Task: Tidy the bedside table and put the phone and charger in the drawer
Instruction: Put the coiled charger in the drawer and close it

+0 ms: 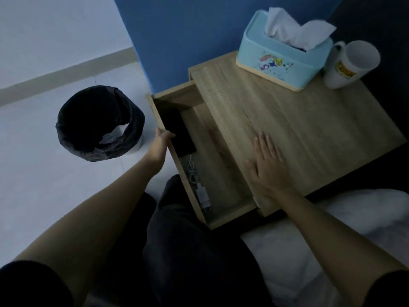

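Observation:
The wooden bedside table [309, 134] has its drawer [230, 214] pulled out to the left. Inside the drawer a black phone [177, 131] lies along the front wall. Just nearer to me lies a white charger [202, 194] with its coiled cable. My left hand [162, 140] grips the drawer's front panel at its top edge, fingers curled over it beside the phone. My right hand [266, 162] lies flat, fingers spread, on the tabletop near its front left corner, holding nothing.
A light-blue tissue box [285, 60] and a white mug [349, 65] stand at the back of the tabletop. A bin with a black liner [99, 122] sits on the floor left of the drawer. White bedding [332, 229] lies below the table, my dark-trousered legs beneath the drawer.

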